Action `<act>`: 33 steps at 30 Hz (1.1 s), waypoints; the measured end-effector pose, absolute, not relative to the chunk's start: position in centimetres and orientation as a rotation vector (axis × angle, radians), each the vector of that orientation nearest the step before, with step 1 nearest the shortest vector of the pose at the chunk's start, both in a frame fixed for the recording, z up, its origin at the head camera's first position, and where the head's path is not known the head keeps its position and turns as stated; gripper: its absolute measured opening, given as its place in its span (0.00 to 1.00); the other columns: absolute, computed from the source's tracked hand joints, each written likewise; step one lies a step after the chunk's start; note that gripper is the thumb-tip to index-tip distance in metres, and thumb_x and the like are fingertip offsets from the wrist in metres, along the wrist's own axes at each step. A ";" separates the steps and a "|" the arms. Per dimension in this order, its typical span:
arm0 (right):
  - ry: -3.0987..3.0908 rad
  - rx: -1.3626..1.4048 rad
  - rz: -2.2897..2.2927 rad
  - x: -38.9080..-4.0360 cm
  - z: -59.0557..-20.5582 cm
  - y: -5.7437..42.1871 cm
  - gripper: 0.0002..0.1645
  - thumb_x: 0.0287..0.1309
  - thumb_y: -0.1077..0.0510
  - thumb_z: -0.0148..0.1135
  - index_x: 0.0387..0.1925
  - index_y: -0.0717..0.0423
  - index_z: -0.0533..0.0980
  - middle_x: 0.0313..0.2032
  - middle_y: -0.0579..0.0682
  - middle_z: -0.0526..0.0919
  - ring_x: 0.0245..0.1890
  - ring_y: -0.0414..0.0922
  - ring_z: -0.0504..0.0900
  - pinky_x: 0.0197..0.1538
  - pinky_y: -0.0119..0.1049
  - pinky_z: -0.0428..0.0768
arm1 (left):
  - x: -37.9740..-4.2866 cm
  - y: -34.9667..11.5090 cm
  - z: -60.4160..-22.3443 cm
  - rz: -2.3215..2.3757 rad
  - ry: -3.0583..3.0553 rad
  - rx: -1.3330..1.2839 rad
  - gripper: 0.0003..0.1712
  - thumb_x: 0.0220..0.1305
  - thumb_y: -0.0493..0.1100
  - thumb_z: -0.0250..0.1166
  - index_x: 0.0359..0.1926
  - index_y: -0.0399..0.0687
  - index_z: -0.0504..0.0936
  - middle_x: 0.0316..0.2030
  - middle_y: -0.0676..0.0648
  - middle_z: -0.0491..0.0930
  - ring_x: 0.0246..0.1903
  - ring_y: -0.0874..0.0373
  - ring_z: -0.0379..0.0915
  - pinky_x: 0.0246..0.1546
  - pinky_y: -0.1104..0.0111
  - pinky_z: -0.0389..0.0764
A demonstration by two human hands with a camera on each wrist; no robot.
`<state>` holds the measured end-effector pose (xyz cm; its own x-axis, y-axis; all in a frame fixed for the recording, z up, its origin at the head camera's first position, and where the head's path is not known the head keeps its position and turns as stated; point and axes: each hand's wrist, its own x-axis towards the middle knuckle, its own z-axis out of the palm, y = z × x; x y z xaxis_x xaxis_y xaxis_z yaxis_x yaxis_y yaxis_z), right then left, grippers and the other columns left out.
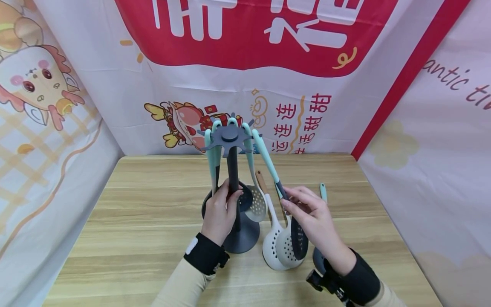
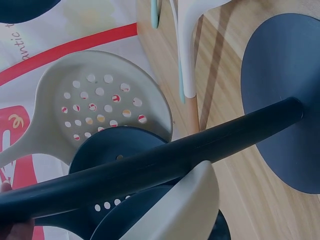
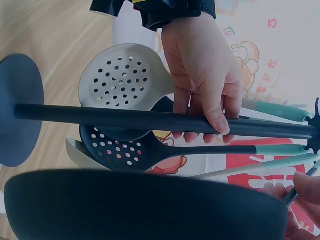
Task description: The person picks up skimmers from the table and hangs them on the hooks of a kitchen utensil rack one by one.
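My left hand (image 1: 220,213) grips the dark post (image 3: 150,120) of a utensil stand (image 1: 230,138), whose round base (image 2: 280,75) stands on the table. Turquoise-handled utensils hang from its hooks, including a pale skimmer (image 2: 100,95) and a dark slotted one (image 3: 120,152). To the right, my right hand (image 1: 312,215) pinches a dark skimmer (image 1: 299,238) low on its handle, just above its head. The skimmer's turquoise end (image 1: 258,136) is up by the stand's hooked top; whether it is hooked I cannot tell. Its head looms dark across the bottom of the right wrist view.
On the wooden table (image 1: 145,213), right of the stand, lie a white skimmer (image 1: 270,249) and a pale slotted utensil (image 1: 284,249). Farther right is another utensil with a turquoise handle (image 1: 323,192), partly behind my right wrist. Printed cloth (image 1: 245,81) hangs behind the table.
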<state>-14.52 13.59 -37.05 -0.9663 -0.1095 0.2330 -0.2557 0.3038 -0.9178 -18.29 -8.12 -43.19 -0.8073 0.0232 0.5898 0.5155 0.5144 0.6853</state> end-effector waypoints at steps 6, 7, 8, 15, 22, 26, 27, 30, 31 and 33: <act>-2.434 0.352 1.751 -14.6 -37.2 13.5 0.16 0.64 0.66 0.62 0.53 0.63 0.81 0.39 0.54 0.80 0.35 0.39 0.79 0.39 0.30 0.84 | -18.3 -8.1 -43.1 -1.253 -2.247 -0.435 0.11 0.71 0.38 0.59 0.49 0.35 0.76 0.39 0.42 0.84 0.42 0.51 0.85 0.43 0.61 0.86; -2.434 0.356 1.747 -14.6 -37.3 13.5 0.16 0.64 0.66 0.62 0.53 0.63 0.81 0.39 0.53 0.80 0.35 0.38 0.79 0.38 0.30 0.84 | -18.3 -8.1 -43.1 -1.251 -2.247 -0.435 0.11 0.71 0.38 0.59 0.49 0.35 0.76 0.39 0.42 0.84 0.42 0.51 0.85 0.43 0.61 0.86; -2.433 0.359 1.746 -14.6 -37.3 13.4 0.16 0.64 0.66 0.62 0.53 0.63 0.81 0.39 0.53 0.80 0.35 0.38 0.79 0.38 0.30 0.84 | -18.3 -8.1 -43.1 -1.250 -2.247 -0.435 0.11 0.71 0.38 0.59 0.49 0.35 0.76 0.40 0.42 0.84 0.42 0.51 0.85 0.43 0.61 0.86; -2.426 0.384 1.746 -14.4 -37.3 13.1 0.17 0.63 0.67 0.63 0.53 0.64 0.80 0.40 0.57 0.81 0.34 0.37 0.80 0.39 0.29 0.83 | -18.2 -8.1 -43.1 -1.254 -2.255 -0.430 0.11 0.72 0.39 0.58 0.50 0.36 0.76 0.40 0.43 0.84 0.42 0.52 0.85 0.43 0.61 0.86; -2.446 0.371 1.763 -14.5 -37.5 12.9 0.17 0.63 0.67 0.63 0.53 0.63 0.80 0.41 0.58 0.81 0.35 0.37 0.80 0.40 0.29 0.84 | -18.3 -8.1 -43.3 -1.243 -2.247 -0.441 0.11 0.71 0.38 0.59 0.49 0.36 0.76 0.40 0.43 0.84 0.42 0.53 0.85 0.42 0.60 0.86; -2.429 0.391 1.780 -14.6 -37.6 12.7 0.17 0.63 0.67 0.62 0.53 0.65 0.80 0.42 0.59 0.81 0.36 0.36 0.80 0.40 0.29 0.84 | -18.2 -8.1 -43.2 -1.245 -2.245 -0.441 0.11 0.71 0.38 0.59 0.49 0.36 0.76 0.40 0.43 0.83 0.42 0.52 0.85 0.42 0.60 0.86; -2.425 0.395 1.785 -14.6 -37.6 12.6 0.17 0.63 0.68 0.62 0.53 0.66 0.80 0.42 0.60 0.81 0.36 0.36 0.79 0.40 0.29 0.84 | -18.2 -8.1 -43.2 -1.245 -2.246 -0.441 0.11 0.71 0.38 0.59 0.49 0.36 0.76 0.40 0.43 0.83 0.42 0.52 0.85 0.43 0.61 0.86; -2.423 0.402 1.788 -14.7 -37.6 12.4 0.17 0.63 0.67 0.62 0.53 0.66 0.80 0.42 0.60 0.81 0.37 0.37 0.79 0.41 0.28 0.83 | -18.2 -8.1 -43.2 -1.245 -2.247 -0.438 0.11 0.71 0.38 0.59 0.50 0.35 0.76 0.40 0.42 0.83 0.42 0.52 0.85 0.43 0.61 0.86; -2.425 0.403 1.786 -14.7 -37.7 12.4 0.17 0.63 0.67 0.62 0.53 0.66 0.80 0.42 0.60 0.81 0.37 0.37 0.79 0.41 0.28 0.83 | -18.2 -8.1 -43.2 -1.244 -2.247 -0.437 0.11 0.71 0.38 0.59 0.50 0.35 0.76 0.40 0.42 0.83 0.42 0.52 0.85 0.43 0.61 0.86; -2.430 0.403 1.782 -14.7 -37.6 12.2 0.17 0.64 0.67 0.62 0.54 0.65 0.80 0.42 0.59 0.81 0.37 0.37 0.80 0.42 0.28 0.83 | -18.3 -8.1 -43.2 -1.241 -2.247 -0.438 0.11 0.71 0.38 0.59 0.50 0.35 0.76 0.40 0.43 0.83 0.42 0.52 0.85 0.43 0.61 0.86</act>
<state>-14.75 12.23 -37.63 -0.9599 -0.1518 0.2357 -0.2704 0.2793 -0.9213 -18.26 -8.13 -43.25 -0.8062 0.0258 0.5911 0.5140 0.5253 0.6782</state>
